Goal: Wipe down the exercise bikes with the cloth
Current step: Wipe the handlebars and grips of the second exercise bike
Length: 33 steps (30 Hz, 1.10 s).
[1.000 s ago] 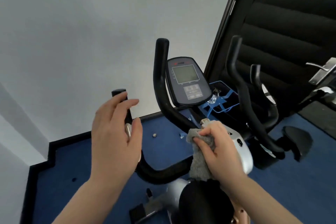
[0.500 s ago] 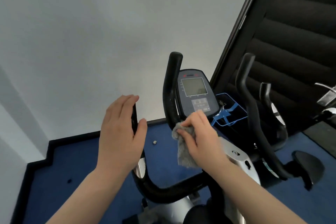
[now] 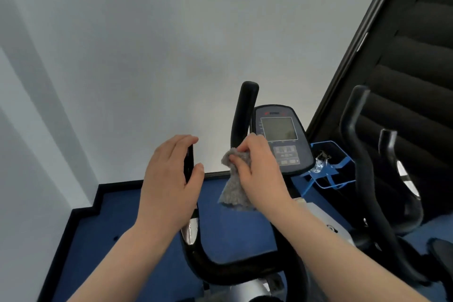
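Up from the silver housing [image 3: 326,218], your right hand [image 3: 259,169] now pinches the soft grey fleecy cloth [image 3: 234,191] at the black upright handlebar [image 3: 245,110] beside the grey console [image 3: 282,137], its tail hanging. It looks light and limp, so keep it bunched. Your left hand [image 3: 169,179] holds the other black grip [image 3: 188,164].

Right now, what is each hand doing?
The left hand holds the left handlebar.
The right hand grips the grey cloth.
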Each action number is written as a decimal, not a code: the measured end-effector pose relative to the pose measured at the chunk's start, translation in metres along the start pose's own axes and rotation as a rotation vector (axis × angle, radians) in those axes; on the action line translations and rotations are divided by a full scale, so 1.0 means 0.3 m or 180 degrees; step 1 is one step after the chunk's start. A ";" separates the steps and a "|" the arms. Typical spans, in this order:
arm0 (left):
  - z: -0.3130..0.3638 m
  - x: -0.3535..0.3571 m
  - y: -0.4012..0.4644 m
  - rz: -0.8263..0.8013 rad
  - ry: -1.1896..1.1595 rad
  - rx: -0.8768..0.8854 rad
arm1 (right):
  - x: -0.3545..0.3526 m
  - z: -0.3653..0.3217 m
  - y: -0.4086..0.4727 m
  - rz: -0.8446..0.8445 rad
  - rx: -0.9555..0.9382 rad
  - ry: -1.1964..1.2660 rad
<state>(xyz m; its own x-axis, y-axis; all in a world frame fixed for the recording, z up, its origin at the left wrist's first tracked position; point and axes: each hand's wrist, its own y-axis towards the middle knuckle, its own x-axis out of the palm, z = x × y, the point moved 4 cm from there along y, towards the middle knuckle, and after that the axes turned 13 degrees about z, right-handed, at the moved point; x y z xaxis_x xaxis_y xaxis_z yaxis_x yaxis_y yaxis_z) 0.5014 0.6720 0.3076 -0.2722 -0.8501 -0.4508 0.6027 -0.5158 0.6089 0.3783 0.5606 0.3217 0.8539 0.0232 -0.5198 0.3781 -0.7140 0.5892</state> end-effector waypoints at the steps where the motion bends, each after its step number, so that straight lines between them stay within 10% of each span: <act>1: 0.002 -0.001 0.001 -0.0006 0.0029 -0.0004 | 0.027 -0.012 0.024 0.0170 -0.0004 -0.0103; 9: 0.013 -0.002 0.004 0.0039 0.0038 -0.0076 | -0.063 0.029 0.131 0.1492 0.0315 0.0711; 19: 0.007 0.010 0.000 0.0128 0.0087 -0.0034 | -0.107 0.084 0.116 -0.0750 0.0057 0.0218; 23: 0.005 0.006 0.002 0.0093 0.0094 0.0009 | -0.232 -0.034 0.273 0.0486 -0.0403 0.0465; 33: 0.006 0.005 0.003 0.0145 0.0073 -0.0012 | -0.137 0.006 0.303 0.0873 0.0175 0.0691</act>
<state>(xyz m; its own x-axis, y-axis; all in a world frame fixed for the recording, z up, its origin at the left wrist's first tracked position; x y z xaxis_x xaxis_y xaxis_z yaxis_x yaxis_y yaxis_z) 0.5001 0.6701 0.3087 -0.2271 -0.8700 -0.4377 0.6169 -0.4763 0.6266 0.3770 0.4936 0.3957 0.9793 -0.0308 -0.1999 0.1094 -0.7508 0.6515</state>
